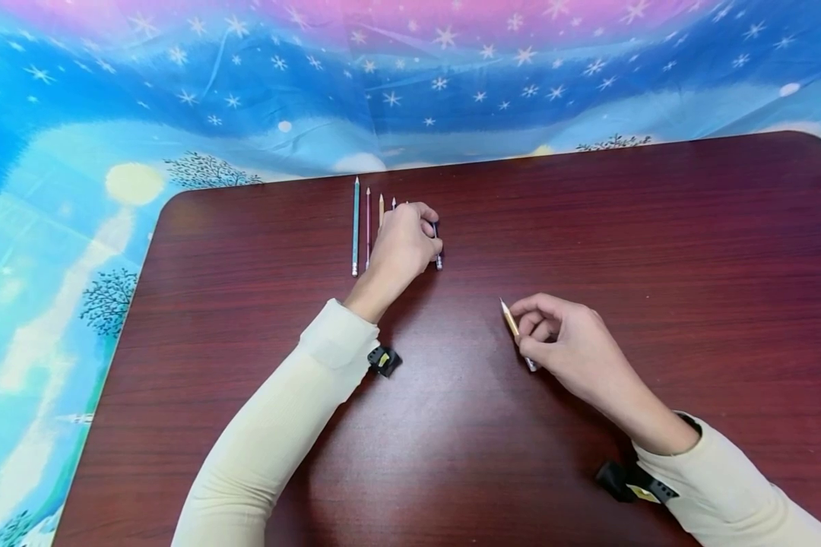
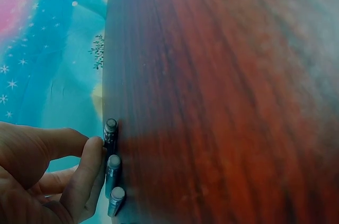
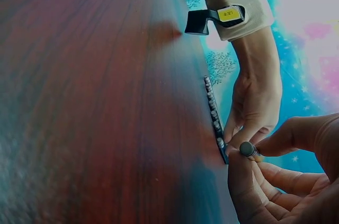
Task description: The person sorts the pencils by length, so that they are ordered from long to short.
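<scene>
A row of pencils lies side by side near the far edge of the table, from a long teal pencil (image 1: 355, 228) and a maroon pencil (image 1: 368, 216) at the left toward shorter ones. My left hand (image 1: 402, 237) reaches over the row, hiding several of them, and pinches a dark pencil (image 1: 439, 260) at its right end. In the left wrist view, thumb and index finger meet at that pencil's end. Closer to me and to the right, my right hand (image 1: 575, 342) pinches a short yellow pencil (image 1: 509, 319) between thumb and fingers, its sharpened tip pointing away. Its eraser end (image 3: 247, 149) faces the right wrist camera.
The dark red-brown wooden table (image 1: 657, 251) has rounded far corners. Behind and to the left hangs a blue and pink cloth (image 1: 397, 68) with snowflakes. Black cameras are strapped at both cream sleeves (image 1: 267, 433).
</scene>
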`<state>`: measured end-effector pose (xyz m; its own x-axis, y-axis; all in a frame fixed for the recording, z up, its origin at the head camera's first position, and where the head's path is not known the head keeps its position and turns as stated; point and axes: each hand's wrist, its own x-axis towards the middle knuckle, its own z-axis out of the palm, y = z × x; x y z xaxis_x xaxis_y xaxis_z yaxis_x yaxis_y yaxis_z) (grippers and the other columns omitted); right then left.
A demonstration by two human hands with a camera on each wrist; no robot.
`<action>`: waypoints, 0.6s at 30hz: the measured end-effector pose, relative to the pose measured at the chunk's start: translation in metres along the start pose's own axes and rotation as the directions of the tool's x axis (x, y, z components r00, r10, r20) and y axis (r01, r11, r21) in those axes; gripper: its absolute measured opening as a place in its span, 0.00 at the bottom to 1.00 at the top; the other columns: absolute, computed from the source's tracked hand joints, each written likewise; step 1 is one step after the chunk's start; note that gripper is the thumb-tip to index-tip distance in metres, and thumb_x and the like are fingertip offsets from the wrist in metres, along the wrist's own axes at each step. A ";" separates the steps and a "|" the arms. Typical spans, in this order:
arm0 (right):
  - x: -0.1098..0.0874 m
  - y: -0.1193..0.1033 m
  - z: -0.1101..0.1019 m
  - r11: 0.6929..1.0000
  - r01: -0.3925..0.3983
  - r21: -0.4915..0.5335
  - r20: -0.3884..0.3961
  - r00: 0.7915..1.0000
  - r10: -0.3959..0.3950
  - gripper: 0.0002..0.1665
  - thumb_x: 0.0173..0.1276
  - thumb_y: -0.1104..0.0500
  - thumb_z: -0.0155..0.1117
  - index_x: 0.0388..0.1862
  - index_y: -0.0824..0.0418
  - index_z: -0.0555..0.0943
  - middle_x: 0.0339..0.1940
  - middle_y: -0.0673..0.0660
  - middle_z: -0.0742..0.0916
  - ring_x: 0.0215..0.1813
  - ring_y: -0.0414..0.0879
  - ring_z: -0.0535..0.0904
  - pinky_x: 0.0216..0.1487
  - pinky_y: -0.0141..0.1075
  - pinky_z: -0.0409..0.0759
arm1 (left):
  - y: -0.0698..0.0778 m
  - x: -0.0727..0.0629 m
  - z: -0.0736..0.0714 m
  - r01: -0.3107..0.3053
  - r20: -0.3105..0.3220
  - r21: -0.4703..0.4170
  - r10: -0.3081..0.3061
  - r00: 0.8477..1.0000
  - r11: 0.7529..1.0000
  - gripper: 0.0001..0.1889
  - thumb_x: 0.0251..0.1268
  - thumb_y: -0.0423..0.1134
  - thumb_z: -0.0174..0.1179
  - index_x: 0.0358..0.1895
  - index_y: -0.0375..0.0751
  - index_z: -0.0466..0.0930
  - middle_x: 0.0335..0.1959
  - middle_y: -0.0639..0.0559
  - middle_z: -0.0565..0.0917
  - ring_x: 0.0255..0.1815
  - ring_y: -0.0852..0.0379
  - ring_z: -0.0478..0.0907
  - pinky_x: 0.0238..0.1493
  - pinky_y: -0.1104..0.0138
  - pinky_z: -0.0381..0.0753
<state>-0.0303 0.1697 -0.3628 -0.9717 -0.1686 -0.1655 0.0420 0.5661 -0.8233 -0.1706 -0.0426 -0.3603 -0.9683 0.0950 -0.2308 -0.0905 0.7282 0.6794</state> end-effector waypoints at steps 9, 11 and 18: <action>0.000 0.001 0.001 1.000 0.007 0.004 -0.003 1.000 -0.007 0.21 0.61 0.71 0.64 0.54 0.65 0.84 0.34 0.54 0.86 0.28 0.33 0.80 0.32 0.27 0.75 | -0.001 0.000 -0.001 -0.002 0.003 0.005 0.002 1.000 1.000 0.15 0.69 0.28 0.65 0.57 0.39 0.82 0.41 0.50 0.86 0.38 0.58 0.81 0.33 0.68 0.82; 0.001 0.001 0.001 1.000 0.007 0.008 -0.002 1.000 -0.007 0.21 0.61 0.71 0.64 0.54 0.65 0.84 0.34 0.54 0.86 0.28 0.33 0.80 0.32 0.27 0.75 | -0.002 0.000 0.000 -0.002 0.001 0.005 0.002 1.000 1.000 0.15 0.69 0.29 0.65 0.57 0.40 0.83 0.41 0.50 0.86 0.39 0.57 0.81 0.35 0.68 0.82; 0.002 0.000 0.000 1.000 -0.002 0.021 0.000 1.000 0.002 0.21 0.61 0.72 0.64 0.55 0.66 0.84 0.34 0.54 0.86 0.28 0.33 0.80 0.31 0.26 0.75 | -0.001 -0.001 0.001 0.006 0.003 0.005 -0.006 1.000 1.000 0.16 0.69 0.30 0.66 0.58 0.41 0.83 0.40 0.51 0.85 0.41 0.57 0.81 0.41 0.67 0.80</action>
<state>-0.0326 0.1690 -0.3634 -0.9715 -0.1680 -0.1672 0.0486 0.5493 -0.8342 -0.1689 -0.0426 -0.3618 -0.9671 0.0923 -0.2370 -0.0955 0.7318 0.6748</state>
